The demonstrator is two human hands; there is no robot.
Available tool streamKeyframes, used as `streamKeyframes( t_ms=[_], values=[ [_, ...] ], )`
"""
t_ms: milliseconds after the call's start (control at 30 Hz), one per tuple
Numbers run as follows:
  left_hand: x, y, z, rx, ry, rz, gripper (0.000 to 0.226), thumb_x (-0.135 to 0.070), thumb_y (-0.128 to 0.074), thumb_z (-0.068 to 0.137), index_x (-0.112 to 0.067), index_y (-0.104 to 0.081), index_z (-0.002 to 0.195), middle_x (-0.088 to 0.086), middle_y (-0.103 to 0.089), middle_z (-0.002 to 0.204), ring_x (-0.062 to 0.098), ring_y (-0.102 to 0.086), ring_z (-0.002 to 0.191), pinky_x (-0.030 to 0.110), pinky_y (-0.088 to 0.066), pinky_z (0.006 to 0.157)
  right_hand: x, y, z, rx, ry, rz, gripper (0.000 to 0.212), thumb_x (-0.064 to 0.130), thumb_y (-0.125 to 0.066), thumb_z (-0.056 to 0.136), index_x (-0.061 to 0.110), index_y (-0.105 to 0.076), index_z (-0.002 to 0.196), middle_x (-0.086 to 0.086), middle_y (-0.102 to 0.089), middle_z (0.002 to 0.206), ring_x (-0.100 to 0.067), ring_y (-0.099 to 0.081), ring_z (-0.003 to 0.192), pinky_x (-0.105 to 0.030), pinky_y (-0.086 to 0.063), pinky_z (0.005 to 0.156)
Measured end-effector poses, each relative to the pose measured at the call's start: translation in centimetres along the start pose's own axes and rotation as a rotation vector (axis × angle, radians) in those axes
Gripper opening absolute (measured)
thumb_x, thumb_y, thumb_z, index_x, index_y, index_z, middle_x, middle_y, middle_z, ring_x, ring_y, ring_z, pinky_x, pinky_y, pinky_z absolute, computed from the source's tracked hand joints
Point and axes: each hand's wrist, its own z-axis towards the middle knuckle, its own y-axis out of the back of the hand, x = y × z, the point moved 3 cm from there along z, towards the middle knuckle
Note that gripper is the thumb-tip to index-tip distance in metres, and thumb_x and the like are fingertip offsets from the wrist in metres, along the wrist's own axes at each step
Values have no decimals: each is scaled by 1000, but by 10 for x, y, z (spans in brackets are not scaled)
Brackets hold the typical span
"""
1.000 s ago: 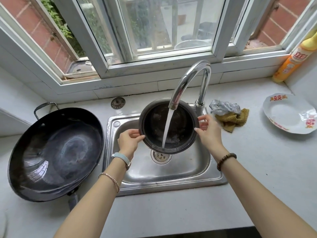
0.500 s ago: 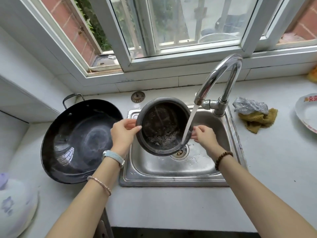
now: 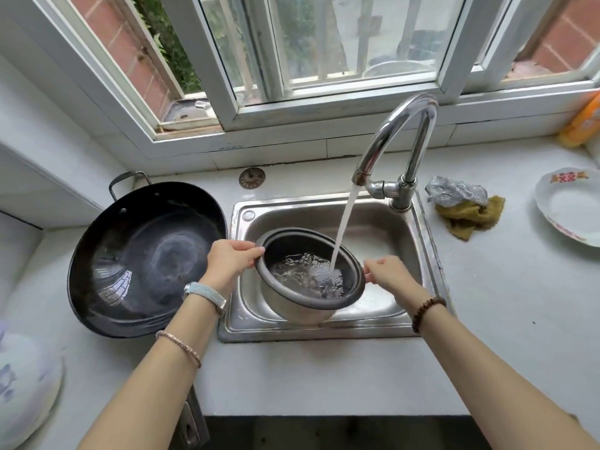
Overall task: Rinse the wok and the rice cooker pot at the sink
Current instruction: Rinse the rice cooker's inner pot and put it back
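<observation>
The dark rice cooker pot point(image 3: 292, 306) hangs over the steel sink point(image 3: 383, 222), nearly level, with water pooling inside it. My left hand point(image 3: 230, 259) grips its left rim and my right hand point(image 3: 388, 274) grips its right rim. Water runs from the chrome faucet point(image 3: 399, 138) straight into the pot. The large black wok point(image 3: 146, 258) rests on the counter left of the sink, with nothing in it and neither hand on it.
A silver scourer point(image 3: 454, 191) and a mustard cloth point(image 3: 470, 216) lie right of the faucet. A white plate point(image 3: 571, 206) and an orange bottle point(image 3: 581, 125) stand at the far right. A sink plug point(image 3: 252, 178) lies behind the sink. A white lid point(image 3: 26, 384) sits at the lower left.
The pot was tilted up facing me under the tap; both hands have lowered it and turned it level, and water now collects inside. The wok has not moved.
</observation>
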Motion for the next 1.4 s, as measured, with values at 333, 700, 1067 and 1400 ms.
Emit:
streamKeyframes(
  t_ms=[333, 700, 1067, 1400],
  values=[
    [26, -55, -26, 254, 299, -149, 6, 11, -65, 84, 15, -62, 85, 20, -66, 66, 13, -66, 45, 17, -54, 47, 18, 70, -32, -262, 111, -145, 35, 27, -65, 78, -7, -70, 80, -8, -57, 61, -22, -53, 62, -31, -45, 62],
    [28, -78, -44, 241, 109, -244, 20, 11, -66, 82, 14, -61, 101, 18, -66, 82, 23, -70, 67, 24, -60, 65, 35, 92, -58, -322, 315, -53, 19, 21, -64, 89, 12, -72, 104, 0, -68, 93, -13, -62, 91, -25, -46, 84],
    [-37, -23, -49, 73, -194, -146, 20, -2, -79, 76, -10, -69, 90, 3, -68, 77, 10, -68, 72, 17, -56, 70, 7, 52, -39, -44, 61, 188, 18, 22, -59, 88, 10, -71, 81, 3, -60, 58, -9, -47, 62, -16, -39, 58],
    [-15, -27, -39, 167, 145, -193, 7, 5, -71, 81, 5, -64, 80, 13, -67, 70, 11, -68, 58, 12, -52, 52, 20, 60, -40, -93, 60, 173, 33, 21, -53, 94, 15, -57, 62, 3, -51, 56, -7, -48, 52, -13, -37, 47]
  ],
)
